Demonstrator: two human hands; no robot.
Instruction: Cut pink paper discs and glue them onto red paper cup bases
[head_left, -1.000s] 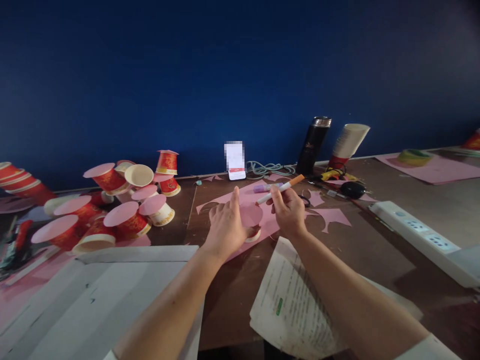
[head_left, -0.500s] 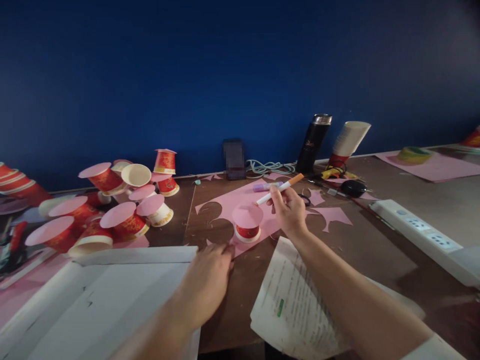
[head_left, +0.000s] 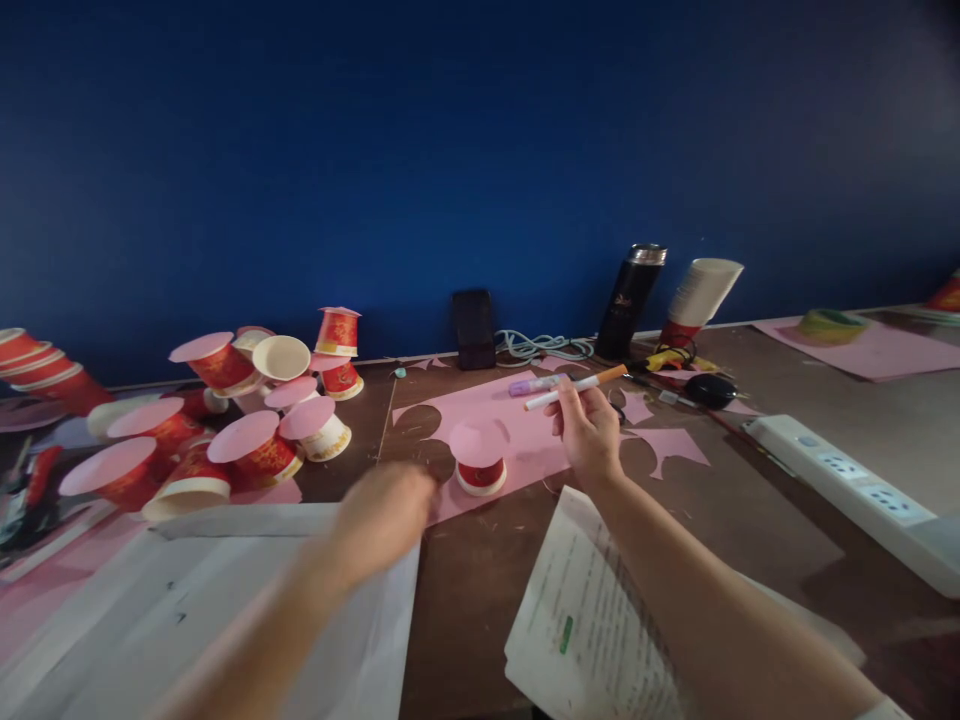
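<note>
My right hand is closed on a white marker pen with an orange end, held over the cut pink sheet. To its left on that sheet stands an upside-down red paper cup with a pink paper disc on top. My left hand is left of this cup, above the edge of the white sheets, smeared by motion, its fingers unclear. Behind the pen lies a purple marker.
Several red paper cups with pink discs crowd the left side. A black phone, a thermos and stacked cups stand by the wall. To the right lies a power strip; printed papers lie in front.
My left hand has moved left, away from the cup. The disc-topped cup sits slightly further left. My right hand with the marker pen has shifted a little right, and the pen lies flatter.
</note>
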